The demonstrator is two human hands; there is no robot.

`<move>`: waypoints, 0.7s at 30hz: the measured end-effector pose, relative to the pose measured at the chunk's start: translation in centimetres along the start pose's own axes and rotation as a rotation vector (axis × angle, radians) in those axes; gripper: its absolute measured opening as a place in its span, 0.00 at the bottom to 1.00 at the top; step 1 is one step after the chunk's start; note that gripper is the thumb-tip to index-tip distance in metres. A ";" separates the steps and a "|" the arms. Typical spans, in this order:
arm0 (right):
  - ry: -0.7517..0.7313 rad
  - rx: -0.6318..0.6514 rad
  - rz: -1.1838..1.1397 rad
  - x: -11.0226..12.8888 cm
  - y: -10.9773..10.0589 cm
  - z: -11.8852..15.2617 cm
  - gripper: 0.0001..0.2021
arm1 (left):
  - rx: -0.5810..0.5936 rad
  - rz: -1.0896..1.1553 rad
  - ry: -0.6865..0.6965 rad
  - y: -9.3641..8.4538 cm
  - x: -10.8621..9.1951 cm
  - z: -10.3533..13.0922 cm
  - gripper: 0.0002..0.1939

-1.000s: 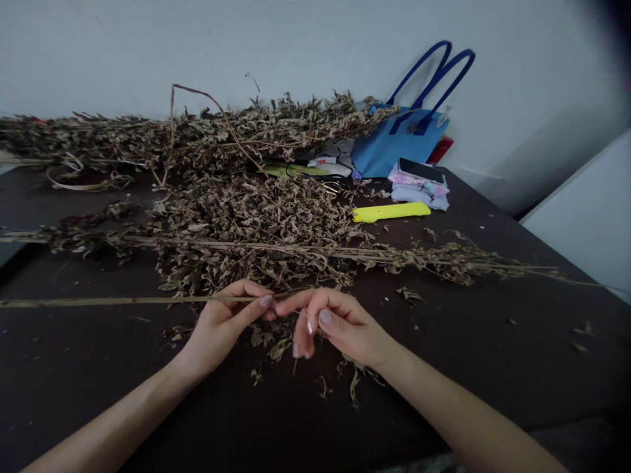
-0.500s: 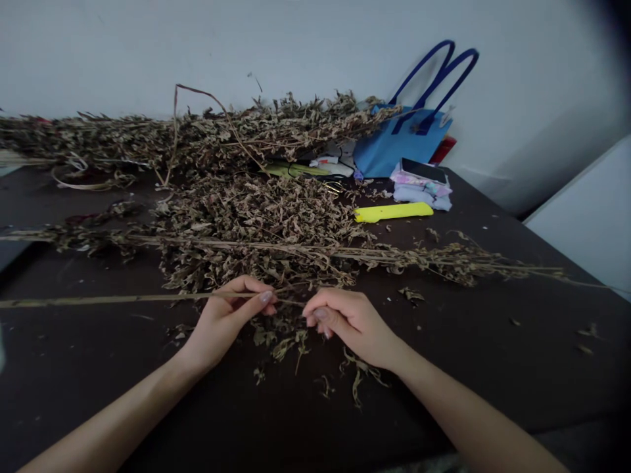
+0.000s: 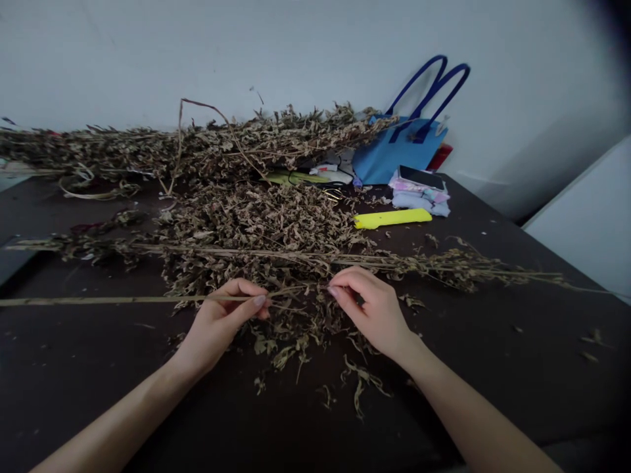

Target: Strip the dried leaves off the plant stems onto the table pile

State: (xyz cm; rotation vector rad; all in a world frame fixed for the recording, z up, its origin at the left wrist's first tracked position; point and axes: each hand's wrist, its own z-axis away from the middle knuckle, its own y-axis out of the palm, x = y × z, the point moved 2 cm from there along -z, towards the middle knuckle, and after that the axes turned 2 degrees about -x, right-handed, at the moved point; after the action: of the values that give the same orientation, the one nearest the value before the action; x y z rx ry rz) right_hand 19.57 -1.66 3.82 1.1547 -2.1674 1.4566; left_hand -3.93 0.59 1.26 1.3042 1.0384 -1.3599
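My left hand (image 3: 227, 318) pinches a long, dried plant stem (image 3: 123, 300) between thumb and fingers; the bare stalk runs out to the left edge. Beyond those fingers it splits into thin twigs. My right hand (image 3: 372, 309) is closed in a pinch at the far end of the upper twig (image 3: 293, 290), to the right of the left hand. Just behind both hands lies a heap of dried, crumpled leaves (image 3: 246, 213). Loose leaf bits (image 3: 362, 381) are scattered on the dark table below them.
Several leafy dried stalks (image 3: 434, 264) lie across the heap. A large bundle of dried plants (image 3: 276, 138) rests along the wall. At the back right are a blue bag (image 3: 399, 154), a phone (image 3: 421, 177) on folded cloth, and a yellow object (image 3: 392, 218). Scissor handles (image 3: 332, 194) show beside the heap.
My right hand has moved right and slightly up, away from the left hand, its fingertips now at the twig's end. My left hand keeps its hold on the stem. The view has tilted slightly up.
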 end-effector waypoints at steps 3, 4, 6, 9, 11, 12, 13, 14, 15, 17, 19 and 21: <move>0.006 0.055 0.061 -0.6 0.2 -0.1 0.08 | 0.021 -0.016 0.019 0.0 -0.1 0.0 0.05; 0.009 0.097 0.072 -0.7 0.3 -0.1 0.10 | 0.024 -0.019 0.021 0.0 -0.1 0.0 0.06; 0.007 0.185 0.089 -0.9 0.5 0.0 0.11 | 0.029 -0.020 0.017 0.0 -0.2 0.1 0.06; -0.031 0.219 0.115 -1.1 0.8 0.1 0.10 | 0.029 0.013 0.001 0.0 -0.2 0.0 0.08; -0.068 0.185 0.130 -1.2 1.0 0.2 0.10 | 0.022 0.049 -0.008 0.0 -0.1 0.0 0.08; -0.086 0.162 0.136 -1.2 1.1 0.2 0.10 | 0.020 0.069 -0.010 0.0 -0.1 0.0 0.08; -0.102 0.144 0.142 -1.2 1.1 0.3 0.11 | 0.018 0.086 -0.010 0.0 -0.1 0.0 0.08; -0.115 0.129 0.146 -1.2 1.2 0.3 0.11 | 0.018 0.098 -0.010 0.0 -0.1 -0.1 0.08; -0.125 0.121 0.149 -1.1 1.2 0.4 0.11 | 0.017 0.105 -0.012 0.0 -0.1 -0.1 0.08; -0.129 0.124 0.142 -0.9 1.2 0.4 0.10 | 0.018 0.102 -0.023 -0.1 -0.2 -0.1 0.07; -0.103 0.113 0.119 -0.7 1.1 0.4 0.10 | 0.021 0.082 -0.027 -0.1 -0.2 -0.2 0.07; -0.061 0.067 0.087 -0.7 0.7 0.2 0.10 | 0.020 0.062 -0.021 -0.1 -0.3 -0.2 0.07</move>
State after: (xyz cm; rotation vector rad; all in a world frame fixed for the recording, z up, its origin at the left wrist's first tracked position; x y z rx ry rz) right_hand 19.50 -1.43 2.82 1.1548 -2.2512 1.5613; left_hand -3.98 0.87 1.52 1.3235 0.9651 -1.3379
